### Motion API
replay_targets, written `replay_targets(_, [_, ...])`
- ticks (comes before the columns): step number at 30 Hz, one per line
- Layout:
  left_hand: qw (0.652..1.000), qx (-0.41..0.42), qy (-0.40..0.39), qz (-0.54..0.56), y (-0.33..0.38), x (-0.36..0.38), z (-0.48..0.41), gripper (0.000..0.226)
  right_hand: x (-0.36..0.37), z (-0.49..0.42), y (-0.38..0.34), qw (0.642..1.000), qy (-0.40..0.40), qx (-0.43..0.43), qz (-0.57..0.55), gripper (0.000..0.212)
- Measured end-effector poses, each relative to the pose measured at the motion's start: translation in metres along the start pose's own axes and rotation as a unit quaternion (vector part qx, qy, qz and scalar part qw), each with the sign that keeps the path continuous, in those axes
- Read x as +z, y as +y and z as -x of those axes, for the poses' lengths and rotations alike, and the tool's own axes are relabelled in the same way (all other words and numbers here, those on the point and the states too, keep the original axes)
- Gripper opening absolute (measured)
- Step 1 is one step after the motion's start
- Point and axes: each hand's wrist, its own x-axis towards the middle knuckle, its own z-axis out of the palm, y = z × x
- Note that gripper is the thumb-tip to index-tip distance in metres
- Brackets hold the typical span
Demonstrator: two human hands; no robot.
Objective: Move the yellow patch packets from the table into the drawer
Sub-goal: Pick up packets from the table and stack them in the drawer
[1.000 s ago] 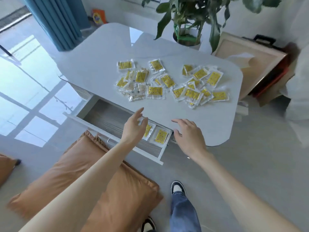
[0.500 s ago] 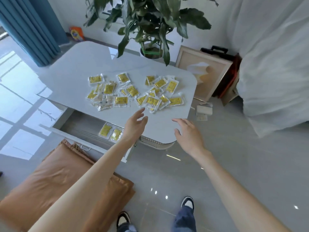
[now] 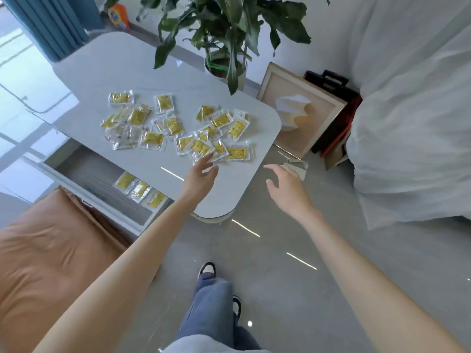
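Yellow patch packets (image 3: pixel 152 138): pickup step. Left hand (image 3: pixel 199 176) held at pile edge, fingers spread, empty; nearest packet (image 3: pixel 200 147) to be pinched.

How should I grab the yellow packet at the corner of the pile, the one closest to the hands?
The yellow patch packet lies flat with its near edge free; a neighbouring packet seems to overlap its left side. So pinch the clear border along that near edge, coming from the front of the table, where the left hand hovers.
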Motion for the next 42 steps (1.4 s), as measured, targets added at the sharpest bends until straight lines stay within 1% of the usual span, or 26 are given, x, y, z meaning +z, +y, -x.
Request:
replay_targets(7, [0.999, -0.041, 0.027, 0.015, -0.003, 0.037, -0.082, 0.043, -0.009, -0.108, 0.026, 0.998, -0.047, -0.025, 0.015, 0.04])
replay_targets(12, [0.995, -0.092, 0.029, 0.04, 0.007, 0.067, -0.157, 0.046, -0.006, -0.192, 0.039, 0.997, -0.077, -0.009, -0.023, 0.039])
replay_targets(17, [0.988, -0.128, 0.06, 0.057, 0.02, 0.082, -0.213, 0.045, -0.007, -0.268, 0.044, 0.993, -0.115, -0.014, -0.006, 0.04])
replay_targets(21, [0.981, -0.161, 0.086, 0.065, 0.014, 0.091, -0.242, 0.045, 0.005, -0.32, 0.049, 0.985, -0.168, -0.019, 0.016, 0.04])
replay_targets(26, [0.963, -0.214, 0.119, 0.116, -0.019, 0.113, -0.27, 0.043, 0.043, -0.38, 0.063, 0.967, -0.248, -0.044, 0.03, 0.04])
replay_targets(29, [0.937, -0.267, 0.155, 0.161, -0.037, 0.136, -0.282, 0.043, 0.067, -0.41, 0.075, 0.952, -0.294, -0.063, 0.053, 0.04])
replay_targets(35, [0.859, -0.355, 0.24, 0.281, -0.072, 0.19, -0.305, 0.046, 0.117, -0.452, 0.101, 0.916, -0.375, -0.109, 0.097, 0.039])
replay_targets(39, [0.801, -0.397, 0.286, 0.344, -0.099, 0.218, -0.323, 0.05, 0.161, -0.473, 0.115, 0.898, -0.4, -0.139, 0.117, 0.039])
replay_targets(42, [0.773, -0.404, 0.306, 0.381, -0.114, 0.237, -0.337, 0.052, 0.191, -0.483, 0.126, 0.895, -0.395, -0.157, 0.136, 0.042])
